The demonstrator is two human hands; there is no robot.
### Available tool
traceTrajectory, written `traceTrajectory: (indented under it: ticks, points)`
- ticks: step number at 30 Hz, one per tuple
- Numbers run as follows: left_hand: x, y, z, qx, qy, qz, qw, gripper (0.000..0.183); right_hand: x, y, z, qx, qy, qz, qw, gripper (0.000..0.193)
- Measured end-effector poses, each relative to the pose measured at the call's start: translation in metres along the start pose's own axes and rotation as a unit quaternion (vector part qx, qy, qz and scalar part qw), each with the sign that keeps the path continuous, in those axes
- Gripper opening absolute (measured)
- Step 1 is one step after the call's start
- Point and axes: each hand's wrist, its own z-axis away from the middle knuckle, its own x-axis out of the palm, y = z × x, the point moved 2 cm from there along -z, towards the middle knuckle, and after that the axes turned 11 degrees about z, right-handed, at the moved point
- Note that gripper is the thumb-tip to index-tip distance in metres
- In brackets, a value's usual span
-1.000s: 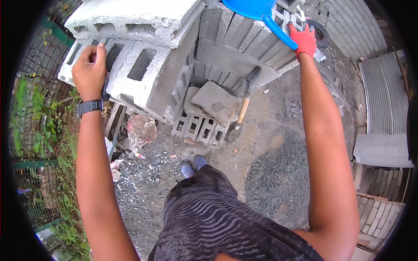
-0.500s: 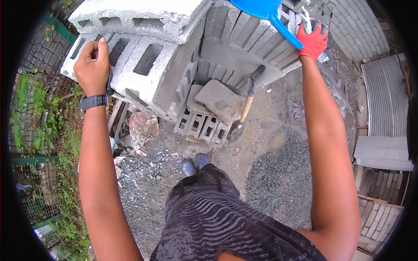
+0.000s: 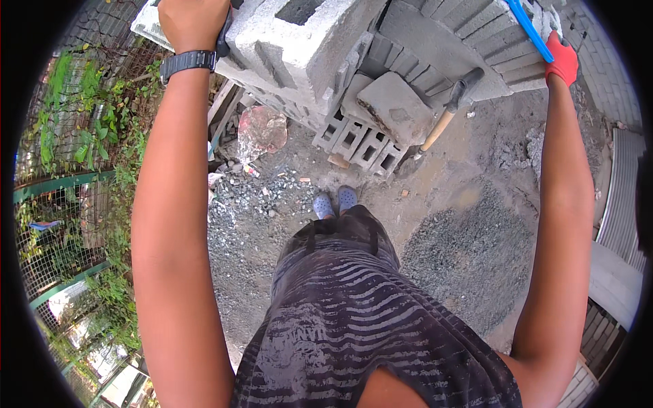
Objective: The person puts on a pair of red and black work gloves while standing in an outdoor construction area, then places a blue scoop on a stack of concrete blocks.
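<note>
My left hand point(image 3: 194, 24), bare with a dark watch at the wrist, is at the top edge beside light grey hollow concrete blocks point(image 3: 299, 54). Its fingers are cut off by the picture edge. A dark thing point(image 3: 223, 39) shows along its inner side, too little of it to name. At the upper right, my right hand point(image 3: 562, 61) wears a red glove. It rests at the end of a stacked block wall point(image 3: 490, 41) with nothing visible in it, fingers partly hidden. Next to the glove slants the blue handle point(image 3: 530, 30) of a dipper.
A shovel point(image 3: 441, 126) with a wooden shaft leans by the wall. Below it, a grey slab point(image 3: 394, 102) lies on hollow blocks point(image 3: 360, 143). A gravel pile point(image 3: 469, 251) lies to the right, a stained sack point(image 3: 263, 129) to the left. Plants and a mesh fence point(image 3: 68, 180) line the left.
The view has tilted, so the blocks, shovel and slab sit higher and farther right. Both hands are nearer the top edge, and the dipper's bowl has left the picture.
</note>
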Motion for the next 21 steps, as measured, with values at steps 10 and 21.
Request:
traceTrajectory:
  ticks: [10, 21]
  points:
    - [0.0, -0.002, -0.002, 0.012, -0.011, -0.026, 1.0, 0.033, 0.014, 0.007, -0.016, -0.024, -0.008, 0.047, 0.999, 0.087]
    - [0.002, -0.004, -0.002, 0.047, 0.001, -0.021, 0.999, 0.032, 0.019, 0.015, -0.022, -0.021, 0.007, 0.075, 0.997, 0.092]
